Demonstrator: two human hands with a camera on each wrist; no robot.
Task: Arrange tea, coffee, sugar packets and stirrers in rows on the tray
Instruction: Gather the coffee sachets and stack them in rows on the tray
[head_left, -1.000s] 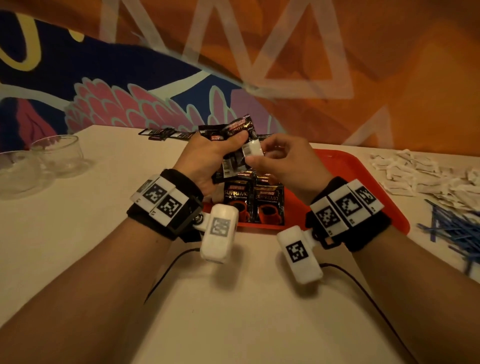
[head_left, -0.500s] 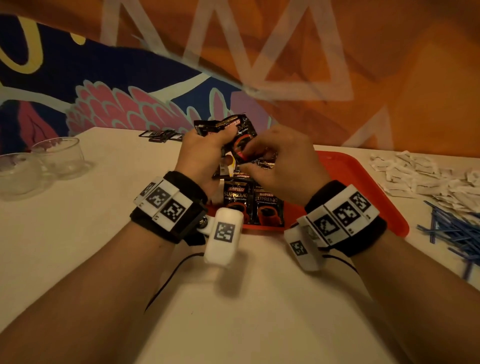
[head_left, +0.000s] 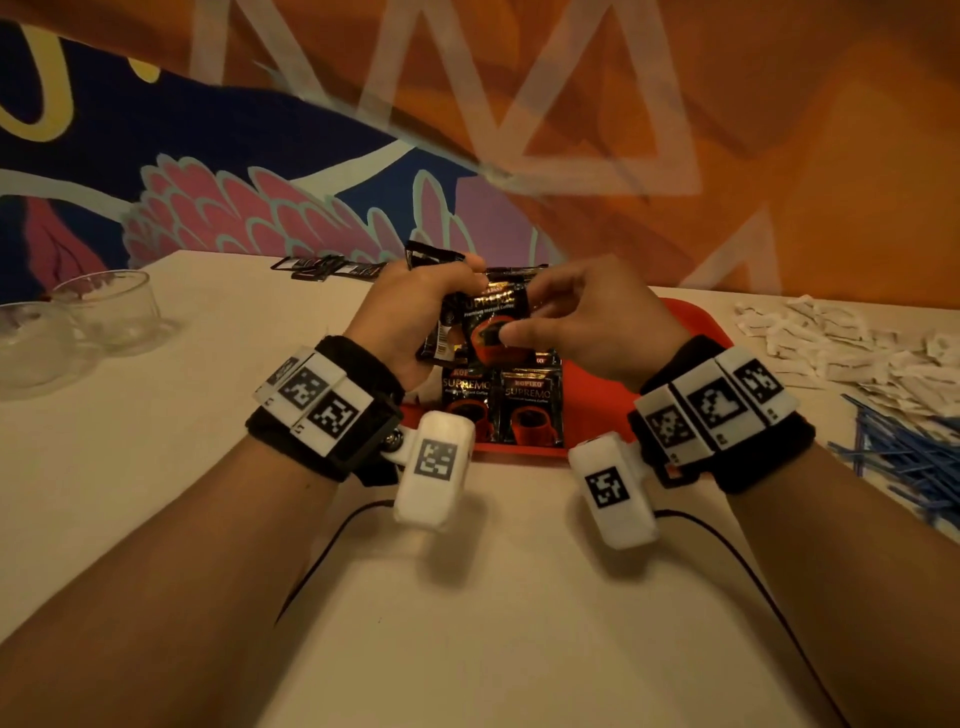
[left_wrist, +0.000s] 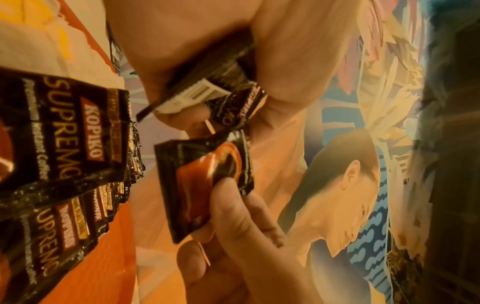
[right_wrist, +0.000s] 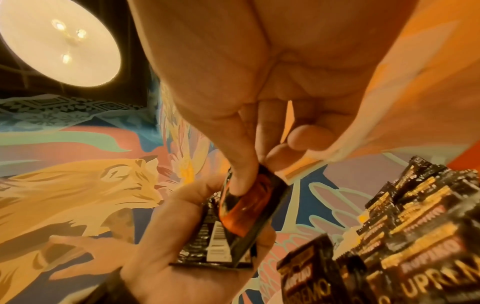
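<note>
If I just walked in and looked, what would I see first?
First you'd notice two hands in the middle: the left hand grips a bunch of shiny black coffee sachets, and the right hand pinches one black sachet with a red cup picture from it. Just below lie more black sachets in rows on a flat red plastic tray. Behind everything glows a big orange, blue and pink painted wall.
</note>
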